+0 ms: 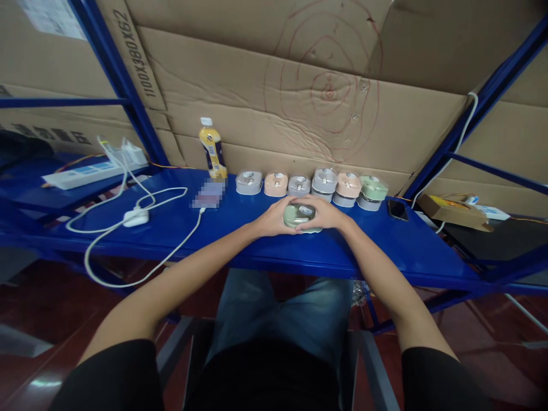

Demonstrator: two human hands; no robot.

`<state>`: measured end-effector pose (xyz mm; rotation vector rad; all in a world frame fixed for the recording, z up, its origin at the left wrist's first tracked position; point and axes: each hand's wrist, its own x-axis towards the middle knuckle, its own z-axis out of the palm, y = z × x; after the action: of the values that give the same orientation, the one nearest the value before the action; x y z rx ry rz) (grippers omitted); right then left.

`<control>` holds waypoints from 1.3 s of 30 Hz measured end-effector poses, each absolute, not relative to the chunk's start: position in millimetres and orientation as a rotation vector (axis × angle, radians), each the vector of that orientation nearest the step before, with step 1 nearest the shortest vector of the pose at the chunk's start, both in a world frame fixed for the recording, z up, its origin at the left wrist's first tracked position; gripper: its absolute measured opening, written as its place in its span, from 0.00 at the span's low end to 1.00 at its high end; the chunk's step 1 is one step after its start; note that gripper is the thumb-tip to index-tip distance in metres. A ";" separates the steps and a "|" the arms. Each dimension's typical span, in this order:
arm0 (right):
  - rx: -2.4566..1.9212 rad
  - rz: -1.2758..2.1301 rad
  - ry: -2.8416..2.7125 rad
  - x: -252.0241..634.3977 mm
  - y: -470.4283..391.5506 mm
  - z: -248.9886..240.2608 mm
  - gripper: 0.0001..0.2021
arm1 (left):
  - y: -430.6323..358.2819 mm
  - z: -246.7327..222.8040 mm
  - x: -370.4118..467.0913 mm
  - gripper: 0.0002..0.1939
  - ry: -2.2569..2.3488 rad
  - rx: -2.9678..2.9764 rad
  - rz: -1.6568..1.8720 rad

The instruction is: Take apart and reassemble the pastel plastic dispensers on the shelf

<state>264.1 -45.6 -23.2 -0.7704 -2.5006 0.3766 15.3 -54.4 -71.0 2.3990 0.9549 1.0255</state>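
Between my two hands is a small green lidded box [299, 214] with a clear top and a small pale label. My left hand [274, 219] wraps its left side, and my right hand [325, 213] curls round the right side. The fingertips of both come close together at the front and back edges. Just behind my hands stands a row of similar small boxes: a grey one [249, 182], a peach one [276, 184] and a smaller grey one [298, 186]. Further right they are stacked in pairs, with a green box [374, 187] on top at the end.
The boxes stand on a blue table [265, 248]. A yellow drink bottle [213, 149], a blurred-out flat item [209, 193], a white charger [136, 217] with looping cable and a power strip [96, 171] are leftward. A phone [398, 210] and an open carton [454, 212] lie to the right.
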 end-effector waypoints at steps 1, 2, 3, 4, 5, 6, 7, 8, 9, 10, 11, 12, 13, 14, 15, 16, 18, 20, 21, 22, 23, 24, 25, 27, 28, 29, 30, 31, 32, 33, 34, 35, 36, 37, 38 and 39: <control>-0.785 0.382 -2.504 264.0 -45.5 -24.6 0.43 | -53.8 -71.3 15.5 0.60 0.935 2.407 1.021; -0.801 0.390 -2.508 263.7 -45.3 -26.3 0.43 | -53.5 -71.7 15.6 0.58 0.917 2.414 1.012; -0.813 0.400 -2.510 263.4 -44.9 -28.1 0.44 | -53.4 -72.0 15.5 0.57 0.907 2.421 1.002; -0.816 0.410 -2.505 263.3 -44.2 -29.7 0.45 | -53.5 -72.4 15.2 0.56 0.909 2.430 0.993; -0.810 0.417 -2.490 263.6 -43.2 -30.9 0.45 | -54.0 -72.6 14.6 0.56 0.922 2.441 0.983; -0.797 0.420 -2.462 264.5 -41.9 -31.5 0.44 | -54.7 -72.7 13.6 0.56 0.944 2.456 0.975; -0.785 0.415 -2.417 266.3 -40.3 -31.3 0.41 | -55.4 -72.4 12.1 0.55 0.972 2.473 0.965; -0.780 0.399 -2.353 268.9 -38.6 -30.2 0.38 | -56.0 -71.6 10.0 0.53 1.002 2.489 0.959; -0.785 0.373 -2.276 272.5 -36.9 -28.1 0.35 | -56.4 -70.1 7.4 0.51 1.033 2.499 0.966; -0.800 0.336 -2.190 276.9 -35.2 -25.3 0.33 | -56.2 -67.9 4.3 0.50 1.068 2.499 0.989; -0.822 0.290 -2.102 281.7 -33.7 -21.9 0.34 | -55.2 -64.9 1.0 0.48 1.111 2.485 1.033; -0.846 0.239 -2.017 286.8 -32.3 -18.2 0.36 | -53.3 -61.0 -2.2 0.47 1.170 2.453 1.100; -0.870 0.186 -1.941 291.8 -31.0 -14.5 0.37 | -50.2 -56.3 -5.1 0.47 1.253 2.400 1.189; -0.893 0.133 -1.873 296.3 -29.8 -11.3 0.38 | -46.1 -50.8 -7.0 0.46 1.362 2.324 1.287; -0.911 0.085 -1.813 300.0 -28.7 -8.6 0.38 | -41.0 -44.7 -7.7 0.46 1.485 2.229 1.376; -0.925 0.044 -1.761 302.8 -27.6 -6.8 0.38 | -34.9 -38.1 -6.6 0.46 1.612 2.124 1.442; -0.944 -0.014 -1.686 305.6 -25.5 -5.7 0.39 | -21.1 -24.1 1.9 0.47 1.829 1.931 1.472; -0.955 -0.043 -1.653 305.6 -23.9 -7.2 0.38 | -6.6 -10.4 19.4 0.47 1.942 1.833 1.364; -0.959 -0.051 -1.651 305.1 -23.3 -8.4 0.38 | 0.2 -4.2 31.0 0.46 1.969 1.819 1.309; -0.961 -0.056 -1.655 304.6 -22.7 -9.7 0.38 | 6.4 1.1 44.0 0.44 1.991 1.813 1.266; -0.963 -0.059 -1.662 304.3 -22.1 -11.0 0.38 | 12.0 5.7 57.7 0.42 2.019 1.811 1.227; -0.965 -0.056 -1.672 304.3 -21.5 -12.1 0.38 | 16.7 9.2 71.5 0.40 2.055 1.812 1.193; -0.971 -0.049 -1.680 304.5 -20.7 -13.0 0.38 | 20.6 11.7 84.8 0.39 2.089 1.824 1.164; -0.993 -0.024 -1.690 305.4 -19.1 -14.3 0.40 | 25.9 14.0 108.0 0.38 2.146 1.848 1.102; -1.007 -0.011 -1.691 305.9 -18.4 -14.6 0.41 | 27.6 14.0 117.1 0.39 2.167 1.861 1.074; -1.021 0.000 -1.692 306.3 -17.9 -14.9 0.41 | 28.7 13.4 124.2 0.39 2.179 1.876 1.050; -1.033 0.011 -1.694 306.6 -17.6 -15.0 0.42 | 29.5 12.3 129.3 0.40 2.182 1.895 1.029; -1.042 0.022 -1.697 306.6 -17.7 -15.0 0.42 | 30.0 10.9 132.5 0.41 2.175 1.918 1.004; -1.048 0.034 -1.704 306.4 -18.2 -14.9 0.42 | 30.4 9.4 134.0 0.42 2.162 1.947 0.983; -1.052 0.048 -1.712 306.1 -19.0 -14.8 0.43 | 30.6 7.7 134.1 0.42 2.149 1.973 0.967; -1.054 0.062 -1.719 305.7 -20.0 -14.5 0.43 | 30.8 6.2 133.2 0.43 2.140 1.993 0.955; -1.055 0.073 -1.727 305.3 -21.0 -14.3 0.43 | 30.8 5.0 131.4 0.43 2.134 2.008 0.947; -1.056 0.081 -1.735 304.9 -22.0 -14.0 0.43 | 30.8 4.2 129.1 0.42 2.128 2.018 0.943; -1.055 0.085 -1.740 304.6 -22.8 -13.7 0.43 | 30.8 3.8 126.5 0.40 2.120 2.028 0.942; -1.053 0.087 -1.743 304.4 -23.4 -13.4 0.43 | 30.6 3.9 123.8 0.38 2.107 2.039 0.938; -1.050 0.087 -1.743 304.4 -23.8 -13.2 0.43 | 30.4 4.5 121.0 0.36 2.091 2.054 0.929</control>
<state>304.4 -23.8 -13.2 -1.0503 -1.7434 0.0873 121.0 30.4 4.5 2.0545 2.0912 0.9292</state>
